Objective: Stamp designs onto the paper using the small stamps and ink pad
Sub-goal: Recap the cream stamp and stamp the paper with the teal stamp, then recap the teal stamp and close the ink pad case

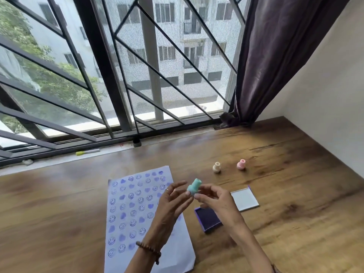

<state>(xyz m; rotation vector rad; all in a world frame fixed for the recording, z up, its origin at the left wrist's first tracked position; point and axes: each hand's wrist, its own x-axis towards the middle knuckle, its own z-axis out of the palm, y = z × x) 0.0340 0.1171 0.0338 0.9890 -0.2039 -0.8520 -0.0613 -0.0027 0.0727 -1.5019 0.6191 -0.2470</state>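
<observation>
Hands mid-frame: right hand [215, 201] pinches teal stamp [194, 187] in fingertips, left hand [173, 201] open-fingered, thumb touching it | paper [137, 213] lower centre, purple prints | ink pad [208, 218] open beside it | cream stamp [216, 167], pink stamp [241, 164] right of centre

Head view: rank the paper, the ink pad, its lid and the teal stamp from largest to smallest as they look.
1. Paper, by far.
2. Ink pad and lid: look alike, so unranked; a hand partly hides the pad.
3. Teal stamp, smallest, though held up nearer the camera.
</observation>
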